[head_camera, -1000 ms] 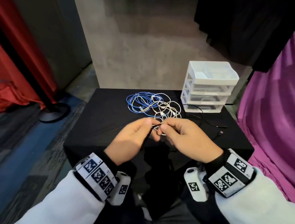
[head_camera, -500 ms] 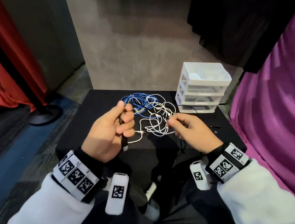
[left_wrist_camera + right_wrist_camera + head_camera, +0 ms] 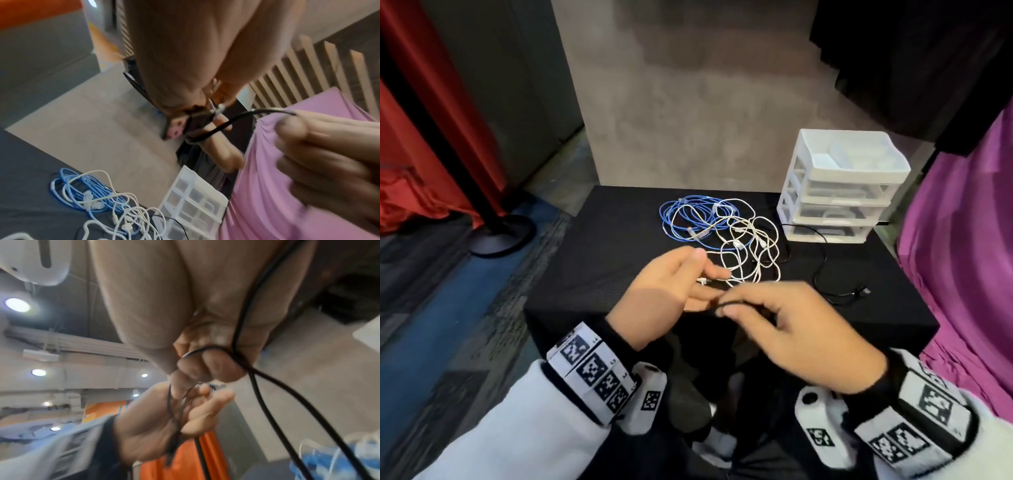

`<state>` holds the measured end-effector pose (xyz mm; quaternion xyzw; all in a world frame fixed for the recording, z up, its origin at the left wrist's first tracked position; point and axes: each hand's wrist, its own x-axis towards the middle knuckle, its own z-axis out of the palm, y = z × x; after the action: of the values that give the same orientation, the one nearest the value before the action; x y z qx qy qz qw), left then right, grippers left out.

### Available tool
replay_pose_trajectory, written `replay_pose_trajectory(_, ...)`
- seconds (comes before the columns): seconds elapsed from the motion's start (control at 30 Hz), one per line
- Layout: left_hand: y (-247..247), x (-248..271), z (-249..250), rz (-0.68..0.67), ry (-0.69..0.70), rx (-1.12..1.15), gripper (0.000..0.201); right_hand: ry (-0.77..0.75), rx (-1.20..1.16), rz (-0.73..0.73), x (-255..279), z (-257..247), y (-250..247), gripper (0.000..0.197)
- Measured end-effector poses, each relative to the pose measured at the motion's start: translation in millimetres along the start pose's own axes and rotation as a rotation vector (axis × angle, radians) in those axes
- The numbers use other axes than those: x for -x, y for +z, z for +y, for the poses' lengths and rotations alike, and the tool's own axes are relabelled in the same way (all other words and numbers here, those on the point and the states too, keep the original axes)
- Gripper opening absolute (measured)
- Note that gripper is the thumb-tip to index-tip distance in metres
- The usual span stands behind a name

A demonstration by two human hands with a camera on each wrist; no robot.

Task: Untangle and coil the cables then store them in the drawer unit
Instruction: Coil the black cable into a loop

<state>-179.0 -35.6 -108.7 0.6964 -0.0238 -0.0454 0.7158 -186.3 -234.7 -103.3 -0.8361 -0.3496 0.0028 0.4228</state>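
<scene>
The black cable [image 3: 224,125] is being pinched by both the left hand [image 3: 664,294] and right hand [image 3: 798,329]; no writing is reading clearly; 2 tangled cables [image 3: 722,233] are lying just beyond.

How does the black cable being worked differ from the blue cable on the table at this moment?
The black cable is lifted and held between both hands, the left hand and the right hand; the blue cable lies untouched on the table. The black cable runs free of the pile near the hands; the blue cable is overlapped by white cables. Neither is in the drawer unit yet.
</scene>
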Motion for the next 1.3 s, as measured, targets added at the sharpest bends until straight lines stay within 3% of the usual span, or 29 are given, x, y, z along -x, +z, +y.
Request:
replay_pose_trajectory(0.13,11.5,12.6,3.2,-0.183,0.029,-0.192,0.044,0.077,-0.141,0.196,-13.5,19.0,-13.1,0.014)
replay_pose_trajectory(0.2,12.6,12.4,-0.1,-0.208,0.028,-0.066,0.042,0.068,-0.218,0.148,-17.0,25.4,-14.5,0.015)
replay_pose_trajectory(0.27,9.4,9.5,-7.1,-0.243,0.032,0.077,0.031,0.113,-0.449,0.024,-18.2,28.8,-11.2,0.012)
replay_pose_trajectory(0.33,4.1,8.3,-14.1,-0.272,0.020,0.151,0.029,0.157,-0.581,0.007,-18.7,33.8,-7.8,0.012)
replay_pose_trajectory(0.53,-13.2,4.6,-34.0,-0.134,-0.151,0.166,0.029,0.240,-0.612,0.207,-30.3,57.2,1.2,0.008)
replay_pose_trajectory(0.73,-15.8,-2.4,-38.7,-0.110,-0.270,0.090,0.024,0.262,-0.576,0.210,-26.1,70.3,4.2,0.006)
replay_pose_trajectory(0.8,-16.2,-5.8,-38.7,-0.084,-0.346,0.184,0.027,0.278,-0.550,0.203,-22.4,75.2,5.8,0.007)
replay_pose_trajectory(0.93,-13.3,-7.0,-37.7,-0.177,-0.472,0.437,0.036,0.294,-0.561,0.236,-19.5,79.9,11.7,0.012)
replay_pose_trajectory(1.07,-4.1,-11.7,-44.7,-0.173,-0.479,0.377,0.043,0.343,-0.671,0.259,-21.4,78.0,17.6,0.011)
replay_pose_trajectory(1.13,1.3,-13.9,-46.2,-0.138,-0.446,0.247,0.031,0.352,-0.710,0.251,-22.0,75.7,19.2,0.009)
replay_pose_trajectory(1.2,6.0,-15.8,-47.5,-0.040,-0.354,0.104,0.019,0.378,-0.752,0.219,-21.0,74.9,19.5,0.008)
replay_pose_trajectory(1.3,11.2,-18.5,-54.2,0.104,-0.176,-0.040,0.023,0.437,-0.811,0.173,-18.2,74.7,20.9,0.011)
